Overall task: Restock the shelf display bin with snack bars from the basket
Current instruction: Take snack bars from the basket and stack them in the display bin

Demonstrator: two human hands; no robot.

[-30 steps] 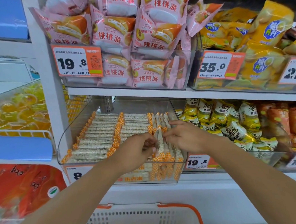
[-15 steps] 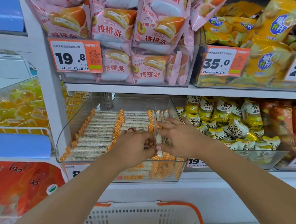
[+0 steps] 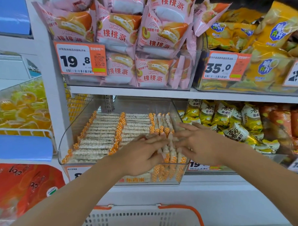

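Observation:
A clear plastic display bin (image 3: 65,149) on the middle shelf holds rows of white snack bars (image 3: 101,131) with orange checkered ends. Two rows lie flat; a third row at the right stands on edge. My left hand (image 3: 143,153) lies flat on the bars, fingers stretched toward the standing row. My right hand (image 3: 198,143) presses against that row from the right, fingers spread. Neither hand grips a bar. The white basket (image 3: 141,218) with orange handles sits below at the bottom edge; its contents are hidden.
Pink cake packs (image 3: 125,34) and a 19.8 price tag (image 3: 80,59) fill the shelf above. Yellow chip bags (image 3: 260,33) sit upper right. Yellow and orange snack packs (image 3: 233,120) fill the neighbouring bin. Jelly cups (image 3: 21,107) and red pouches (image 3: 24,186) are at left.
Both hands have flattened out, the fingers extending over and beside the standing row of bars. The view has shifted slightly closer to the shelf.

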